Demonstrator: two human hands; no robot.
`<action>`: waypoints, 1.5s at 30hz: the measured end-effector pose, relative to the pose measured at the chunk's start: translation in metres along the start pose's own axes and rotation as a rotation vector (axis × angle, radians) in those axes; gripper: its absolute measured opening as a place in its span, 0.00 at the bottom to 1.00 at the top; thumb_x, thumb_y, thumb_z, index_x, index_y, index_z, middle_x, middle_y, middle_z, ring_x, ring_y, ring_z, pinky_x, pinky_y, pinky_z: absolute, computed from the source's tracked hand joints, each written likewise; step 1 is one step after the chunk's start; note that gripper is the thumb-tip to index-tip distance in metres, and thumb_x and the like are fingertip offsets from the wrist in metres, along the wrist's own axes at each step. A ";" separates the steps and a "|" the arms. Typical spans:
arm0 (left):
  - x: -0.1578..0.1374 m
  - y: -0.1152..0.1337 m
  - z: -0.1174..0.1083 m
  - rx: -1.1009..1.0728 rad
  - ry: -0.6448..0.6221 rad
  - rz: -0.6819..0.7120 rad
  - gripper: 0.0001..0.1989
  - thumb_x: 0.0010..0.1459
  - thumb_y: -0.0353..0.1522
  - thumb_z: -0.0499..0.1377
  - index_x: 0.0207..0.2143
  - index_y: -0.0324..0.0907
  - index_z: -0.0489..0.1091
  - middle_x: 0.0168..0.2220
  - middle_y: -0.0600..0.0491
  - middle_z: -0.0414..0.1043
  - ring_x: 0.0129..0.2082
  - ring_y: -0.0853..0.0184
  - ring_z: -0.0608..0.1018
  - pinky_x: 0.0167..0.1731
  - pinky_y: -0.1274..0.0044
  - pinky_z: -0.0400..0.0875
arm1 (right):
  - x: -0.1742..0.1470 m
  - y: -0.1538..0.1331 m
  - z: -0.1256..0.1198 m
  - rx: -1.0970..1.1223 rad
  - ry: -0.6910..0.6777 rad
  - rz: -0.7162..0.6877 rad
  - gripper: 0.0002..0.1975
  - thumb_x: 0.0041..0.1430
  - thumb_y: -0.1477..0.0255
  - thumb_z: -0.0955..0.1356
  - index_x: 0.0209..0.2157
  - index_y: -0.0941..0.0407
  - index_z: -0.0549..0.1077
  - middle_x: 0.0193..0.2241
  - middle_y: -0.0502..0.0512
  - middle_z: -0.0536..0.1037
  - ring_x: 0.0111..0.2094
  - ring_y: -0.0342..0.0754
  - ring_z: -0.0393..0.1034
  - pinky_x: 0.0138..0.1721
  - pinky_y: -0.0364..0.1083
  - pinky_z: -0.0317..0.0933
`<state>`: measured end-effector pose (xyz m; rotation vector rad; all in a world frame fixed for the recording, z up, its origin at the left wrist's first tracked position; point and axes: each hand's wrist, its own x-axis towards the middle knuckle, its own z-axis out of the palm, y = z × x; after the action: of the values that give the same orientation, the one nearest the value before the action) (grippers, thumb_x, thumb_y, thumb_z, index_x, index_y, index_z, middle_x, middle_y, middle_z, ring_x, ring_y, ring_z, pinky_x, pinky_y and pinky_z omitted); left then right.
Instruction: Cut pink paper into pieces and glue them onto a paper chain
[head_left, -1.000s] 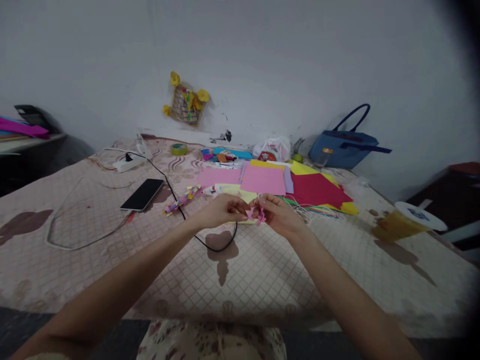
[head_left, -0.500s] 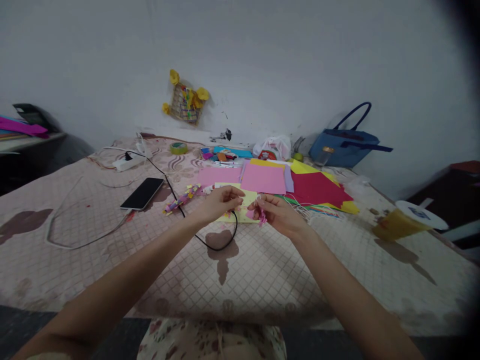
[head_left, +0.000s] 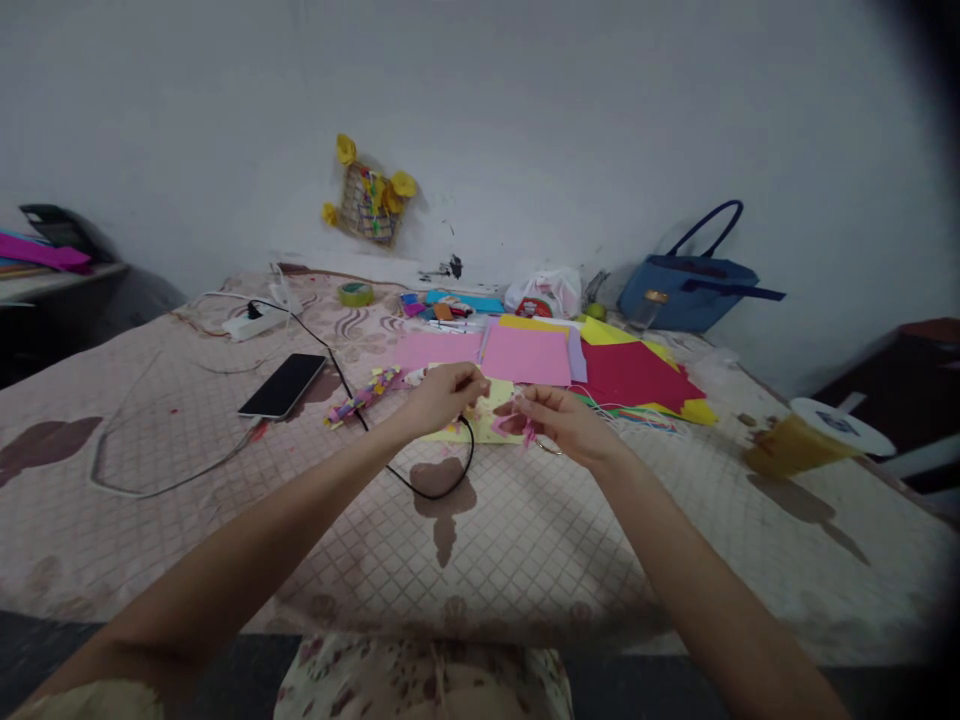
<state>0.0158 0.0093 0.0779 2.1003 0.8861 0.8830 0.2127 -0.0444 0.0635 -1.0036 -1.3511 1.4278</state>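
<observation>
My left hand [head_left: 450, 392] is over a pale yellow sheet [head_left: 491, 405], its fingers curled in and the fingertips pressed together. Whatever they may pinch is too small to make out. Just to the right, my right hand [head_left: 559, 418] has its fingers closed on a small strip of pink paper [head_left: 528, 434] that hangs below them. A thin, shiny loop [head_left: 549, 449] shows under that hand; its kind cannot be told. Left of the sheet lies a stick-like piece covered in purple, pink and yellow paper bits [head_left: 364, 396], crossed by a black cable [head_left: 435, 496].
Pink sheets [head_left: 527, 355] and red sheets [head_left: 637, 378] lie behind my hands, beside tangled white string [head_left: 637, 421]. A phone [head_left: 283, 386] and a power strip [head_left: 259, 320] are on the left. A lidded yellow cup [head_left: 802, 445] and a blue bag [head_left: 686, 290] stand on the right.
My left hand's fingers have curled in more and it has shifted slightly away from the right hand. The thin loop under the right hand has come into view.
</observation>
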 end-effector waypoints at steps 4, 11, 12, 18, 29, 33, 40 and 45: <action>0.005 -0.002 -0.010 0.048 0.096 -0.045 0.20 0.57 0.40 0.48 0.18 0.38 0.64 0.14 0.59 0.57 0.15 0.76 0.59 0.16 0.82 0.51 | 0.005 0.003 -0.022 0.123 0.192 -0.051 0.10 0.45 0.66 0.72 0.28 0.55 0.71 0.37 0.53 0.78 0.32 0.44 0.73 0.35 0.44 0.62; 0.017 -0.017 -0.013 -0.320 -0.107 -0.355 0.12 0.49 0.37 0.60 0.25 0.34 0.71 0.19 0.51 0.72 0.18 0.73 0.72 0.21 0.81 0.66 | 0.002 0.004 -0.039 0.220 0.331 -0.081 0.10 0.43 0.67 0.73 0.24 0.55 0.70 0.29 0.50 0.78 0.27 0.42 0.70 0.30 0.43 0.62; 0.020 -0.019 -0.013 -0.394 -0.141 -0.382 0.11 0.47 0.35 0.62 0.27 0.34 0.71 0.22 0.49 0.75 0.21 0.72 0.75 0.24 0.79 0.69 | 0.001 0.004 -0.039 0.215 0.334 -0.081 0.10 0.43 0.67 0.73 0.24 0.55 0.70 0.28 0.49 0.77 0.27 0.42 0.70 0.30 0.43 0.61; 0.029 -0.020 -0.015 -0.547 -0.220 -0.391 0.12 0.45 0.28 0.64 0.34 0.33 0.71 0.30 0.46 0.77 0.28 0.69 0.78 0.34 0.75 0.72 | 0.000 0.008 -0.038 0.206 0.320 -0.093 0.10 0.43 0.66 0.73 0.25 0.55 0.70 0.27 0.49 0.77 0.25 0.41 0.69 0.29 0.43 0.61; 0.054 -0.008 -0.005 0.229 -0.069 -0.124 0.13 0.54 0.36 0.54 0.22 0.37 0.68 0.19 0.52 0.71 0.19 0.70 0.74 0.24 0.79 0.66 | -0.001 0.006 -0.033 0.225 0.301 -0.087 0.11 0.41 0.66 0.74 0.25 0.55 0.71 0.24 0.48 0.75 0.23 0.40 0.67 0.25 0.41 0.59; 0.069 -0.001 0.000 0.315 -0.050 -0.119 0.19 0.55 0.39 0.51 0.17 0.37 0.67 0.15 0.51 0.69 0.20 0.68 0.74 0.25 0.78 0.65 | -0.002 0.007 -0.034 0.220 0.303 -0.084 0.11 0.42 0.66 0.74 0.25 0.55 0.71 0.25 0.48 0.76 0.23 0.40 0.67 0.25 0.41 0.59; 0.077 0.015 -0.015 -0.123 -0.277 -0.310 0.08 0.50 0.31 0.59 0.25 0.32 0.70 0.25 0.46 0.76 0.22 0.69 0.76 0.24 0.79 0.68 | -0.001 0.010 -0.037 0.197 0.296 -0.087 0.10 0.44 0.65 0.73 0.26 0.55 0.71 0.26 0.49 0.76 0.23 0.40 0.68 0.25 0.41 0.60; 0.087 0.018 -0.020 -0.164 -0.235 -0.262 0.06 0.46 0.27 0.62 0.28 0.32 0.70 0.23 0.48 0.75 0.23 0.69 0.76 0.27 0.76 0.70 | 0.002 0.015 -0.038 0.212 0.305 -0.089 0.11 0.43 0.65 0.73 0.26 0.56 0.71 0.25 0.49 0.76 0.23 0.40 0.68 0.25 0.41 0.61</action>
<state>0.0529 0.0745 0.1301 1.8500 0.9054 0.5407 0.2474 -0.0320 0.0457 -0.9635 -0.9890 1.2632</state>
